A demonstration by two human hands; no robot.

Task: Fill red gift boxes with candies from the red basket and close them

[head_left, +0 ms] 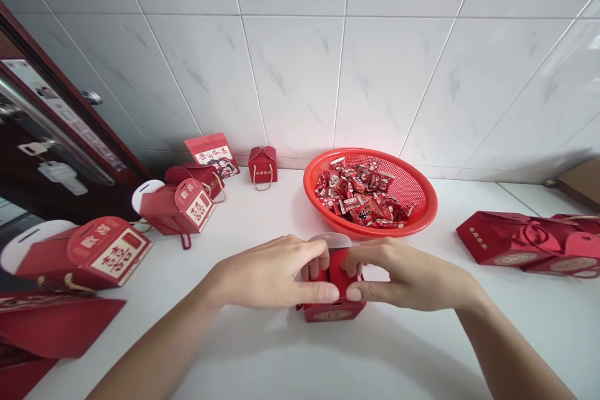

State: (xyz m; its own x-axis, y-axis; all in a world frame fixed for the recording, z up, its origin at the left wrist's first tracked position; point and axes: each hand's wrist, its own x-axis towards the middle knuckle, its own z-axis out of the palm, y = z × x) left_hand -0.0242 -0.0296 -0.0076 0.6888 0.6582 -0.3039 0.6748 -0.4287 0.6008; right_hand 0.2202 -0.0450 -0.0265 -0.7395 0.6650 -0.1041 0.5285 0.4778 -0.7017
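Observation:
A small red box (pixel 334 312) stands on the white table in front of me, a pale rounded flap rising at its back. From the left, my left hand (pixel 285 272) is closed on the box's upper part, thumb at the front edge and fingers curled over the top. My right hand (pixel 398 275) grips the opposite side in the same way, its thumb close to the left one. The hands cover much of the box's sides. Right behind it sits a red mesh basket (pixel 426 215) holding several wrapped candies (pixel 360 194).
Red gift boxes (pixel 115 256) line the left side, and a small one (pixel 263 165) stands by the tiled wall. More red boxes (pixel 506 240) lie at the right, near a brown cardboard box (pixel 581 181). A dark door with keys (pixel 63 175) is at far left.

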